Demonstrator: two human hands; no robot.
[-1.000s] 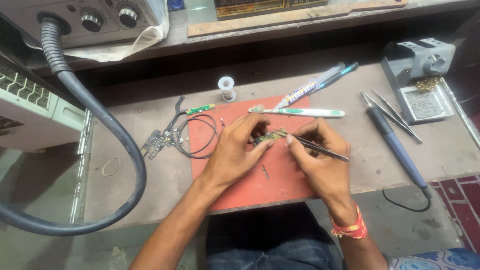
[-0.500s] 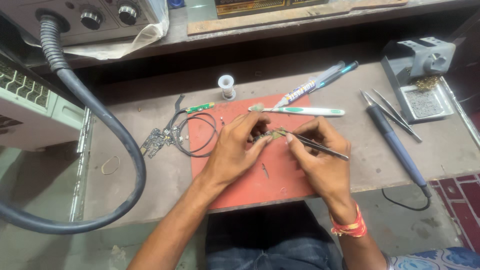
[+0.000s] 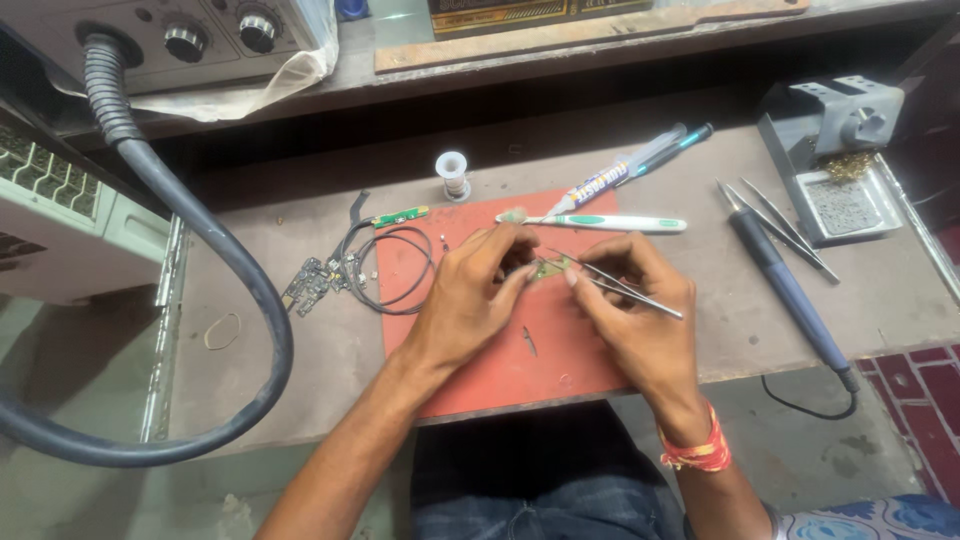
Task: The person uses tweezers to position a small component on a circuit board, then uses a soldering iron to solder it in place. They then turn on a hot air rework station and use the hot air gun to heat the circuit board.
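Change: nothing has visibly moved since half a second ago; both hands sit in the same pose over the mat.
Left hand (image 3: 470, 300): fingers curled narrow, pinching a small green board (image 3: 549, 267) from its left side.
Right hand (image 3: 635, 310): closed on tweezers (image 3: 620, 288), thumb and forefinger squeezing them; the tips meet the board.
Board: held just above the red mat (image 3: 500, 370), between the two hands, near the mat's upper edge.
Mat: lies on the bench (image 3: 330, 350) in front of the person; a tiny dark part (image 3: 529, 341) rests on it below the hands.
Toothbrush (image 3: 600, 222): white and green, lying across the mat's top edge, just beyond the fingers.
Left of mat: looped black cable (image 3: 395, 270) and loose circuit boards (image 3: 315, 283).
Right of mat: blue-handled soldering iron (image 3: 785, 285), spare tweezers (image 3: 785, 228), grey iron stand (image 3: 835, 150).
Behind: solder spool (image 3: 453, 176), syringe tube (image 3: 620, 175).
Far left: thick grey hose (image 3: 215, 250) curving over the bench.
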